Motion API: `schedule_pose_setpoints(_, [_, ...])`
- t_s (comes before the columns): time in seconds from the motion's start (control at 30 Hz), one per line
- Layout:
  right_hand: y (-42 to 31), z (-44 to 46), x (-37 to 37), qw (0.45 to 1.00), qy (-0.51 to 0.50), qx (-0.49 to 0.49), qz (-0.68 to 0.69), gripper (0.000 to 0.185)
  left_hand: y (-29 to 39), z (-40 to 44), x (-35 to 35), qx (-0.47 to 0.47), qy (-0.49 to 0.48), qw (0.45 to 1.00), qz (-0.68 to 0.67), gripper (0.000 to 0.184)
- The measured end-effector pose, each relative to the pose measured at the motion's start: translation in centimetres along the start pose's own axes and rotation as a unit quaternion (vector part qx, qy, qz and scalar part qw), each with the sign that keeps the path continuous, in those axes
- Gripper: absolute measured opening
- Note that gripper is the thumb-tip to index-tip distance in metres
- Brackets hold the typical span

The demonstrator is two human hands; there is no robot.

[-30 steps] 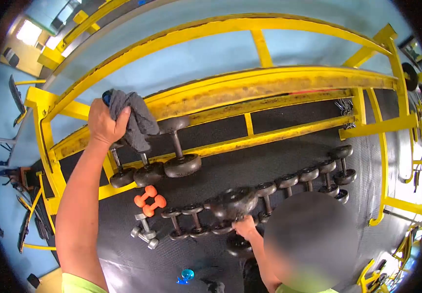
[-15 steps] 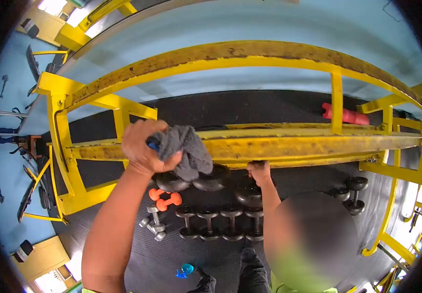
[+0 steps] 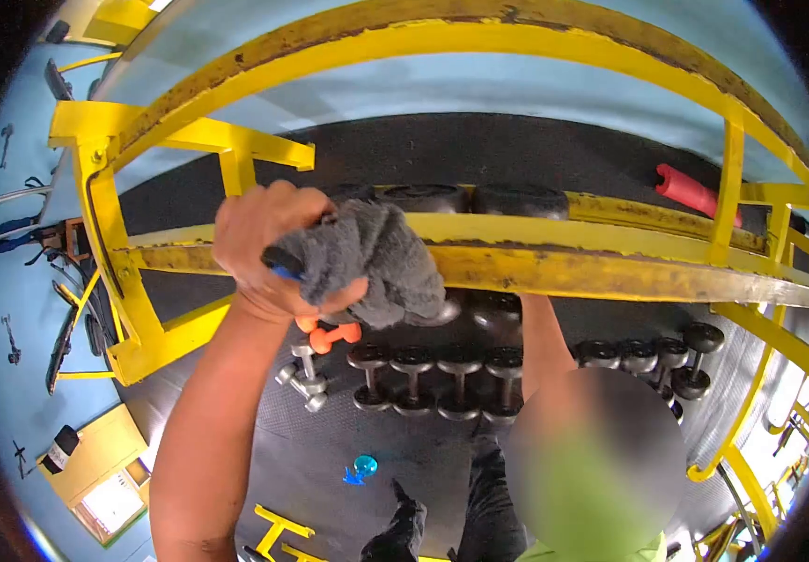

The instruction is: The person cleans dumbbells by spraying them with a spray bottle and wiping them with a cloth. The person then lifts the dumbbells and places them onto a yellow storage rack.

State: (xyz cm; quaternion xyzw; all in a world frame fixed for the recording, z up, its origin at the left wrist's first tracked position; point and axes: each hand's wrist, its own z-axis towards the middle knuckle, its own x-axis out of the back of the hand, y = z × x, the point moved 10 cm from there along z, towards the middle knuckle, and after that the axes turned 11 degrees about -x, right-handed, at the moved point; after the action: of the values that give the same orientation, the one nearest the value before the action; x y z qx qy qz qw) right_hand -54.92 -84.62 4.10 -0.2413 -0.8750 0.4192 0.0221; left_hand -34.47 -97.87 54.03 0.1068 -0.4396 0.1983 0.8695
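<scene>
My left hand point(image 3: 269, 239) is closed around a bunched dark grey cloth point(image 3: 381, 267), at the front yellow rail point(image 3: 592, 267) of a metal rack. A small blue and black piece shows by the thumb side; I cannot make out what it is. My right forearm point(image 3: 545, 342) reaches in under the same rail, which hides the hand and fingers. Close to that forearm is a large black dumbbell point(image 3: 495, 314), partly covered by the rail. More of the big black dumbbell heads point(image 3: 522, 199) show beyond the rail. A blurred patch covers my right upper arm.
Several smaller black dumbbells point(image 3: 414, 379) line the floor, with more point(image 3: 701, 361) at the right. Orange dumbbells point(image 3: 337, 337) and grey ones point(image 3: 303, 375) lie left. A blue spray-bottle-like item point(image 3: 360, 470) stands near my feet. A red roller point(image 3: 685, 190) lies behind the rack.
The view has shifted, and the rack looks nearer. My right hand, seen as a fist below the rail before, is now hidden under it. My left hand still grips the cloth.
</scene>
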Motion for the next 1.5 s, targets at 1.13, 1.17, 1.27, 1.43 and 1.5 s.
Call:
schedule_pose_setpoints(1.13, [20.5, -67.5, -12.0, 0.965, -0.144, -0.073, -0.205, 0.028, 47.4, -52.0, 17.0, 0.604, 0.017, 0.627, -0.492, 0.037])
schedule_pose_setpoints(1.17, [23.2, -69.4, -12.4, 0.963, -0.124, -0.09, -0.223, 0.032, 48.6, -54.3, 18.1, 0.604, 0.022, 0.622, -0.498, 0.037])
schedule_pose_setpoints(1.27, [28.3, -74.5, -12.5, 0.958, -0.119, -0.12, -0.232, 0.073, 50.8, -61.8, 20.2, 0.685, 0.027, 0.52, -0.509, 0.038])
schedule_pose_setpoints(1.43, [30.6, -75.8, -1.7, 0.877, -0.002, -0.225, -0.425, 0.083, 54.3, -64.0, 19.3, 0.713, 0.013, 0.491, -0.5, 0.033])
schedule_pose_setpoints(1.5, [30.4, -74.9, 3.4, 0.88, 0.034, -0.227, -0.417, 0.075, 56.6, -62.8, 16.9, 0.67, -0.121, 0.557, -0.476, 0.044])
